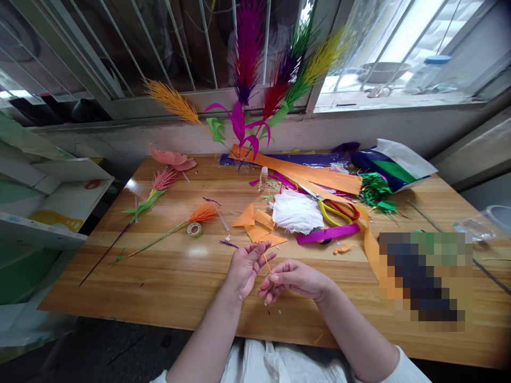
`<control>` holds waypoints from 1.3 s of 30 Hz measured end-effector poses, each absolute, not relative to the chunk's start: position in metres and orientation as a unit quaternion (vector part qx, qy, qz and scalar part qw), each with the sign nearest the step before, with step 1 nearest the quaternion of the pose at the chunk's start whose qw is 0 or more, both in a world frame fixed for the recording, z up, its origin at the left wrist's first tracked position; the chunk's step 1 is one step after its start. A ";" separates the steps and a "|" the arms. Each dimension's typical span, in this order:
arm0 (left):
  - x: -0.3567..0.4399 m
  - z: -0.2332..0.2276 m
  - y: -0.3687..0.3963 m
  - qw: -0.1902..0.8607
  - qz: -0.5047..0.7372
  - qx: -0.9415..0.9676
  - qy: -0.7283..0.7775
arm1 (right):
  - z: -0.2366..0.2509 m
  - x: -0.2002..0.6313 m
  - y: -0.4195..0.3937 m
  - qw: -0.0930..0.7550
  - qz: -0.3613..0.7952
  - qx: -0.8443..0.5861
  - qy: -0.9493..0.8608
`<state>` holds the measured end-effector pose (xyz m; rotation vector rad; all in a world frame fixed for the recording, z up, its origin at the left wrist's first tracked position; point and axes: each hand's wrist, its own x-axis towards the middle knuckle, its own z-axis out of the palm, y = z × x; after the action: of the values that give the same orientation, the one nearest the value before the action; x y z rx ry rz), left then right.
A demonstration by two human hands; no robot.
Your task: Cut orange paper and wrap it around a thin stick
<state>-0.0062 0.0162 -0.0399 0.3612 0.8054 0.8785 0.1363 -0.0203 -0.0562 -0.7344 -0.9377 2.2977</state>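
Observation:
Between my two hands, near the front of the table, runs a thin twisted orange strip [267,263], which looks like crepe paper. My left hand [248,266] pinches its upper end between thumb and fingers. The lower end is pinched by the thumb and fingertips of my right hand [291,279]. Just beyond my hands lie cut orange paper pieces [255,223] and a wad of white fluffy material [297,211]. A small purple twist [229,243] rests beside my left fingers.
Scissors with yellow and red handles [337,211] lie beyond a magenta strip [328,233]. A tape roll [195,229], an orange paper flower [203,213] and a pink flower [164,180] sit left. Colourful plumes [248,58] stand at the back. Green tinsel [373,189] lies right.

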 end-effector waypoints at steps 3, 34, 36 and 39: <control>-0.010 -0.037 0.016 0.831 0.399 0.192 0.335 | -0.057 0.137 -0.022 0.273 0.857 -0.267 -0.346; -0.011 -0.043 0.017 0.735 0.426 0.286 0.444 | -0.049 0.136 -0.022 0.251 0.764 -0.442 -0.397; -0.010 -0.044 0.019 0.735 0.439 0.272 0.439 | -0.051 0.134 -0.023 0.256 0.741 -0.488 -0.385; -0.011 -0.042 0.023 0.732 0.458 0.256 0.435 | -0.056 0.131 -0.025 0.266 0.710 -0.538 -0.369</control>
<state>-0.0111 0.0227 -0.0416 0.5642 0.9581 1.0076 0.1314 -0.0255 -0.0563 -1.4515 -0.9962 1.9173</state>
